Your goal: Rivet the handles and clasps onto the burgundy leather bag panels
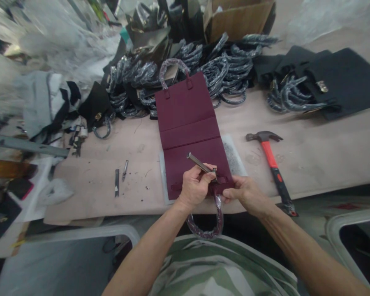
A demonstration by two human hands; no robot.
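Note:
A burgundy leather bag piece (188, 109) lies unfolded lengthwise before me, creased across its middle. Its upper plastic-wrapped handle (173, 61) points away from me. The lower wrapped handle (206, 234) hangs over the table edge near my body. My left hand (196, 185) is closed round a slim, punch-like steel rod (199, 162), tilted with its far end up to the left. The rod's lower end is at the strap near the lower handle, partly hidden by fingers. With thumb and fingers, my right hand (242, 192) pinches the bag piece's lower right edge beside that handle.
A claw hammer (269, 158) lies to the right. Two small metal tools, one a punch-like piece (125, 170), lie left. Behind are piled black bags with wrapped handles (225, 70), a cardboard box (239, 20) and more black bag pieces (348, 78). A pale slab (234, 156) shows beneath the bag piece.

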